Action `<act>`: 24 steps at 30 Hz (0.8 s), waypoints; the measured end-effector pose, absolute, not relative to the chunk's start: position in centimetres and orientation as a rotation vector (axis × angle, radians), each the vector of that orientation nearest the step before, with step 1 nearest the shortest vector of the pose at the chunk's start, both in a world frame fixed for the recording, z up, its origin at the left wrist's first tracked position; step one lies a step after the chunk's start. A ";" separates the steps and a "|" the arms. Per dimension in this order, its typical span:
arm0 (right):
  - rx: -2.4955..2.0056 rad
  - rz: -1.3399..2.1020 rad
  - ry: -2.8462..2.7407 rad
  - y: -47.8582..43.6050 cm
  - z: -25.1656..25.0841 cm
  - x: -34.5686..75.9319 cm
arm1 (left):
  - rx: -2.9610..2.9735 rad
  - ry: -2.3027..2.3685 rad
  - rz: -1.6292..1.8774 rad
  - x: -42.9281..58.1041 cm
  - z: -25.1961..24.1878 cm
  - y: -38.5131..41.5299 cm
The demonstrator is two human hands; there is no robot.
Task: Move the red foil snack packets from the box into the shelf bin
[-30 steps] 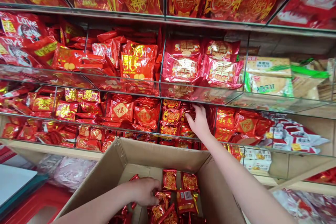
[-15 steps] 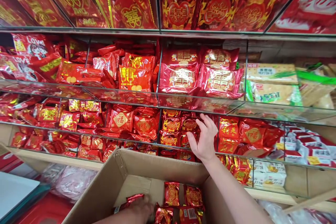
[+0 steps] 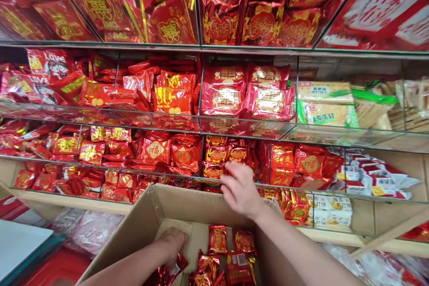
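Inside the cardboard box (image 3: pixel 181 194), my left hand (image 3: pixel 171 242) is closed, its fingers curled at some red snack packets (image 3: pixel 169 272); part of its grip is hidden. Loose red-and-gold packets (image 3: pixel 217 239) lie on the box floor to the right of it. My right hand (image 3: pixel 241 190) is raised over the far rim of the box, fingers loosely apart, holding nothing visible. Just beyond its fingertips, a shelf compartment holds small red-and-gold packets (image 3: pixel 216 155).
Shelves with clear front strips (image 3: pixel 157 118) and dividers run across the view, full of red packets. Green-and-tan packs (image 3: pixel 326 103) and white-and-red packets (image 3: pixel 385 174) fill compartments on the right. A plastic-wrapped bundle (image 3: pixel 94 230) lies left of the box.
My right hand has drawn back from the shelf, down and left, toward the box. My left hand has risen slightly in the box, and the red packets by it have shifted nearer to me.
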State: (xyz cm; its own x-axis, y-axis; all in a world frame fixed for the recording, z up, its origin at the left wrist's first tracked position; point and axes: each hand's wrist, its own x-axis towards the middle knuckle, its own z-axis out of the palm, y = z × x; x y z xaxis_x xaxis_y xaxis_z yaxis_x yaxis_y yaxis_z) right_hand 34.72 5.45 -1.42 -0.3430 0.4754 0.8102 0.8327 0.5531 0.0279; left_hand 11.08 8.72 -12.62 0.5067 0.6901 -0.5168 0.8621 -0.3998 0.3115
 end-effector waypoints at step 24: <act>-0.976 0.372 -1.957 2.8 -4.2 33.6 | 0.656 0.450 0.524 14.3 -1.7 6.9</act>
